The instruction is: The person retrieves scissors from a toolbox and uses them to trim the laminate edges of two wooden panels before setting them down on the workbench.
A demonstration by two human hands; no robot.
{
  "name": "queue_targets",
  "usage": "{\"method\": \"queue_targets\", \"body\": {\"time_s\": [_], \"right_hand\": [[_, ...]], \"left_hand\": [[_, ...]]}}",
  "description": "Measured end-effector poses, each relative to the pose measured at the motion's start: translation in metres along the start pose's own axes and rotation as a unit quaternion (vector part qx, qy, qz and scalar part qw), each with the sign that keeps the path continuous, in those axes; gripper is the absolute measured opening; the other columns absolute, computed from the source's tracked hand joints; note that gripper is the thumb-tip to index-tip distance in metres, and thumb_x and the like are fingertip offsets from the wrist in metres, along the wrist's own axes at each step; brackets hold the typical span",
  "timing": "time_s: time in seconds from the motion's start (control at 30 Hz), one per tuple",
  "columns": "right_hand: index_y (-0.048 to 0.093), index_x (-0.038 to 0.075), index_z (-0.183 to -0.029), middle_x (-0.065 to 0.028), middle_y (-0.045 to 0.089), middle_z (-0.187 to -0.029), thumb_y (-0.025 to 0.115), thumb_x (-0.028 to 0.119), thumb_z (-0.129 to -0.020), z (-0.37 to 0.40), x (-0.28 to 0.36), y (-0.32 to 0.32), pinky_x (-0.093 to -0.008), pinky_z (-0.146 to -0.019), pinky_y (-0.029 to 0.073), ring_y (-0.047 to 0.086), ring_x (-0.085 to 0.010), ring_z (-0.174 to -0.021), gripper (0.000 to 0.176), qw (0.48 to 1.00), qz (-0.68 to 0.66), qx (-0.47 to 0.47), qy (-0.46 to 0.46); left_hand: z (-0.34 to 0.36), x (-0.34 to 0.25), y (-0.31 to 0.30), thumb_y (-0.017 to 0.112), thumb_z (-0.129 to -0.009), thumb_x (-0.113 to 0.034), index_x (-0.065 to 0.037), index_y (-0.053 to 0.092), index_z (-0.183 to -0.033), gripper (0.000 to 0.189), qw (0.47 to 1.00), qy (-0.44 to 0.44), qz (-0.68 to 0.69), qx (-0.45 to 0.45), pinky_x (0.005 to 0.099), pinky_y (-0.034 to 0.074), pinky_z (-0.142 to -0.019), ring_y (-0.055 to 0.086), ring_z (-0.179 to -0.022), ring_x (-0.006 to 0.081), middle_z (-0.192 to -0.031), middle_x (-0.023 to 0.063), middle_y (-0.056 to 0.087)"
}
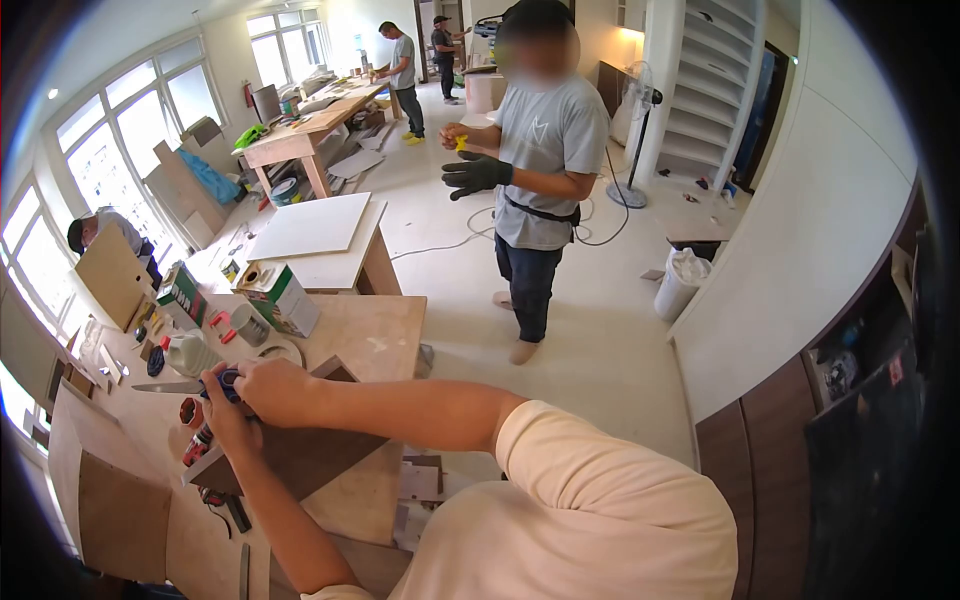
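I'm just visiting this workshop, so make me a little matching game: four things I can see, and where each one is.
Things:
1. blue-handled tool
2. dark brown piece
3. white board
4. dark glove

Places:
A. lying flat on the farther table
B. worn by a co-worker
C. held up at the right hand and left hand
D. on the near workbench, below the forearms

Right pairs: 1-C, 2-D, 3-A, 4-B

Left fingers (pixel 216 388), right fingers (pixel 252 388) hold blue-handled blade (pixel 170 387).
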State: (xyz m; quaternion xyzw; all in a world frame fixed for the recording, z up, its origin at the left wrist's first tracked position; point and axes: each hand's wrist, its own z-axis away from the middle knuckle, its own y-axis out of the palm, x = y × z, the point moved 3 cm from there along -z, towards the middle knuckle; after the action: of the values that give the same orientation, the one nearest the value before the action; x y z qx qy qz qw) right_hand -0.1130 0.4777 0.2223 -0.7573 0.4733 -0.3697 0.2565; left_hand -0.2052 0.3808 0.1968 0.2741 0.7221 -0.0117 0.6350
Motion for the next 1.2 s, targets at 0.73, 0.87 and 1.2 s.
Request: {"method": "queue_targets", "body": {"time_s": [0.73, 0.87, 1.2], "right_hand": [[0.068, 0.0, -0.085, -0.0196, 0.068, -0.091, 0.063, 0.019, -0.078, -0.006, 0.0, 0.007, -0.0442, -0.071, 0.056, 0.07, -0.0338, -0.082, 0.021, 0.997, 0.008, 0.036, 0.067], [0.067, -0.001, -0.087, -0.0203, 0.068, -0.091, 0.063, 0.019, -0.079, -0.004, 0.001, 0.012, -0.0434, -0.071, 0.056, 0.07, -0.0341, -0.083, 0.023, 0.998, 0.009, 0.022, 0.064], [0.066, 0.0, -0.09, -0.0233, 0.068, -0.088, 0.057, 0.021, -0.084, -0.002, -0.019, 0.016, -0.0485, -0.077, 0.052, 0.067, -0.04, -0.086, 0.024, 0.966, -0.157, -0.09, 0.184]], "left_hand": [[-0.001, 0.007, -0.002, 0.048, -0.102, -0.044, -0.005, 0.054, -0.113, 0.041, 1.0, 0.006, 0.022, 0.018, 0.0292, 0.052, -0.078, 0.062, -0.088, 0.0164, -0.097, 0.0082, 0.063], [0.003, 0.004, -0.002, 0.046, -0.102, -0.045, -0.005, 0.054, -0.112, 0.042, 1.0, 0.011, 0.008, 0.019, 0.0293, 0.052, -0.079, 0.062, -0.089, 0.0171, -0.098, 0.0084, 0.064], [0.005, 0.002, -0.009, 0.045, -0.103, -0.044, -0.004, 0.053, -0.113, 0.042, 1.0, 0.003, 0.018, -0.004, 0.0303, 0.052, -0.081, 0.063, -0.092, 0.0195, -0.101, 0.0115, 0.064]]}}
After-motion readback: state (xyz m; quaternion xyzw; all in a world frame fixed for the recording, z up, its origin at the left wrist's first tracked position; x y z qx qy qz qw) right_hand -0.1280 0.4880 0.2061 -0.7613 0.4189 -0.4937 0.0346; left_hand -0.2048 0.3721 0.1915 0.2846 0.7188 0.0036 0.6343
